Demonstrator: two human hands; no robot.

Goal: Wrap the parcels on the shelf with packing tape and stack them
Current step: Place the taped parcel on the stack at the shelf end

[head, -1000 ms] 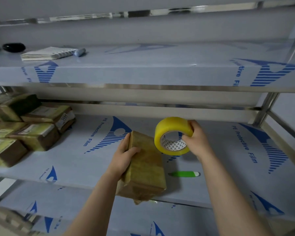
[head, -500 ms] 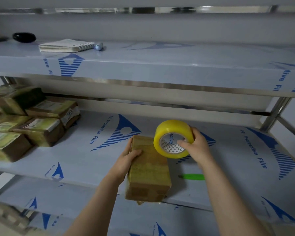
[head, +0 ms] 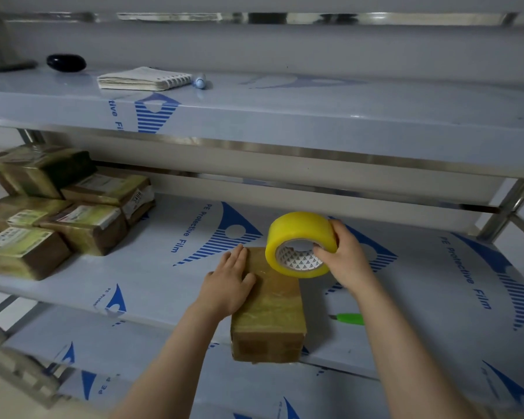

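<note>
Head view: flat left hand [head: 227, 285] pins stiff, likely slick parcel [head: 273, 316], best held by its sides; right hand [head: 348, 261], two o'clock, clasps tape roll [head: 300, 231]

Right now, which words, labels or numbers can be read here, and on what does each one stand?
"PE Protective Film": blue print on the film of the middle shelf, at left and right.
"tive Fi": cut-off print on the front edge of the top shelf.
Labels on the stacked parcels: too blurred to read.
Core of the tape roll: triangle pattern, no words.
</note>
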